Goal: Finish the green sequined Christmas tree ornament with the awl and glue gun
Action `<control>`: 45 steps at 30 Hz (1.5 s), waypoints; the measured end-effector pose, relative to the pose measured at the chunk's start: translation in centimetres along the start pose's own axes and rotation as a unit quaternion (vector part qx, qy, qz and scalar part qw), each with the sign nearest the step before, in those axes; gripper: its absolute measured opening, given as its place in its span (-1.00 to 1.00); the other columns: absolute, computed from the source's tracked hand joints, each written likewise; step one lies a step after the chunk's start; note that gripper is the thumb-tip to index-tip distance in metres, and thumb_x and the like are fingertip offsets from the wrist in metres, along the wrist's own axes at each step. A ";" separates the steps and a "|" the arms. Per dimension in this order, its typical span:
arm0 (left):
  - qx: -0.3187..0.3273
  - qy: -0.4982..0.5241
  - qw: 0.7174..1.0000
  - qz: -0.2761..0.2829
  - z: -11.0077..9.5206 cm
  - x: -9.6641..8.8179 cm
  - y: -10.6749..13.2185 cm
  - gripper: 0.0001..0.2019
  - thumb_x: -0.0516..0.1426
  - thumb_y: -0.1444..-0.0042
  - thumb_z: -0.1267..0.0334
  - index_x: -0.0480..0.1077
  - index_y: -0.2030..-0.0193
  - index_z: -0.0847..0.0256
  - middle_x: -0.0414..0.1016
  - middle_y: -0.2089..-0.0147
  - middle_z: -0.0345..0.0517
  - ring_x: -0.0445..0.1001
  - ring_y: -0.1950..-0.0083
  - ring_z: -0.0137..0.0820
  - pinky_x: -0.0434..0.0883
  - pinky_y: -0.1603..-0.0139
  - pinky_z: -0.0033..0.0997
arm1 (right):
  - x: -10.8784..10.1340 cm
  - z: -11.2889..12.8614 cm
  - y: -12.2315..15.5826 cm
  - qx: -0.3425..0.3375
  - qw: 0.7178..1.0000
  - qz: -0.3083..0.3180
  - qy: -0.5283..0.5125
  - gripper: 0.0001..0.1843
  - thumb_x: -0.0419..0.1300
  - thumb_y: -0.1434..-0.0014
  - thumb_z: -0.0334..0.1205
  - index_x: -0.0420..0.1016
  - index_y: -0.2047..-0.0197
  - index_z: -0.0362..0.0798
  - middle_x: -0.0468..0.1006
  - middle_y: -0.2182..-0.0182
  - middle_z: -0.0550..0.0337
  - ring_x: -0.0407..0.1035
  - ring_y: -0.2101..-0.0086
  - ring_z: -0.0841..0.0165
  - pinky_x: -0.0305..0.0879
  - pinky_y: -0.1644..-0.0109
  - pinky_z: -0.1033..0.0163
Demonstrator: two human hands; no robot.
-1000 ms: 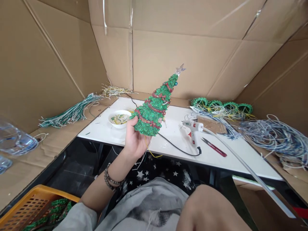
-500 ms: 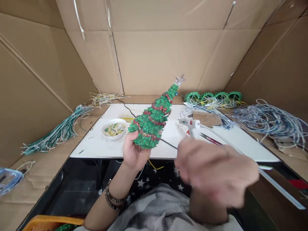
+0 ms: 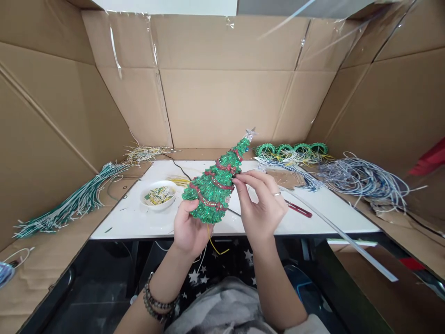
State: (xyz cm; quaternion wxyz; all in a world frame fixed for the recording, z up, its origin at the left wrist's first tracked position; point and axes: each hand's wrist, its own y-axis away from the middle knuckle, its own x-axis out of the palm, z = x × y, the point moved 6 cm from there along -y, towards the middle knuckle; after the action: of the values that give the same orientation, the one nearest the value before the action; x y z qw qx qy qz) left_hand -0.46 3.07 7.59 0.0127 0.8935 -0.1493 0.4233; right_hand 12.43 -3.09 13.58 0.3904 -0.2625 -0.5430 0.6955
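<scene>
A small green glittery Christmas tree (image 3: 212, 192) with red garland and a clear star (image 3: 251, 133) on top leans to the right over the table's front edge. My left hand (image 3: 191, 227) grips it by the base, thumb on the front. Yellow and white wires (image 3: 215, 246) hang from beneath it. At the tree's right side is my right hand (image 3: 262, 202), with thumb and forefinger pinched together against the branches. Whatever lies between those fingertips is too small or hidden to make out.
On the white table (image 3: 132, 222) stand a white bowl (image 3: 158, 207) of wire clippings, red-handled tweezers (image 3: 299, 208) and a long translucent stick (image 3: 347, 239). Wire bundles (image 3: 365, 178) lie right and left (image 3: 76, 199). Green rings (image 3: 292, 149) sit behind. Cardboard walls (image 3: 222, 106) enclose the table.
My right hand has moved from the right foreground up and left to the tree's side, fingertips now touching it. My left hand still holds the tree. The view has tilted up slightly.
</scene>
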 end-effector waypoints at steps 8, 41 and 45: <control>0.033 -0.045 0.998 0.012 -0.2 -0.3 -0.7 -0.57 0.17 0.06 0.31 0.50 -0.01 0.15 0.66 0.08 -0.12 0.61 0.04 -0.17 0.50 -0.05 -0.17 | 0.8 -1.5 1.7 0.055 0.998 0.039 0.002 -0.91 0.09 -0.35 -0.34 0.35 0.23 0.00 0.47 0.35 0.22 0.41 0.30 0.42 0.38 0.25 0.29; 0.061 -0.129 0.988 0.059 0.3 0.0 -1.4 -0.72 0.27 0.24 0.31 0.55 0.28 0.16 0.62 0.26 -0.16 0.53 0.28 -0.26 0.47 0.27 -0.29 | -0.4 -4.1 3.3 0.325 0.908 -0.031 -0.261 -0.92 0.34 -0.11 -0.30 0.51 0.31 -0.03 0.55 0.44 0.30 0.47 0.45 0.49 0.46 0.36 0.36; 0.063 -0.140 0.987 0.056 0.3 -0.2 -1.4 -0.75 0.27 0.25 0.29 0.55 0.32 0.19 0.58 0.33 -0.14 0.49 0.33 -0.28 0.45 0.33 -0.30 | -0.4 -4.3 3.4 0.332 0.905 -0.024 -0.265 -0.93 0.35 -0.10 -0.31 0.53 0.33 -0.03 0.57 0.45 0.31 0.48 0.45 0.49 0.47 0.34 0.37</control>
State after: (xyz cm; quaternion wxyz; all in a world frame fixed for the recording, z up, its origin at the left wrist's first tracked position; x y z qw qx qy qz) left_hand 0.05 4.39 7.41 -0.0878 0.9331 -0.1724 0.3030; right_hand 15.12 -1.41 9.17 0.3131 0.0898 -0.3699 0.8701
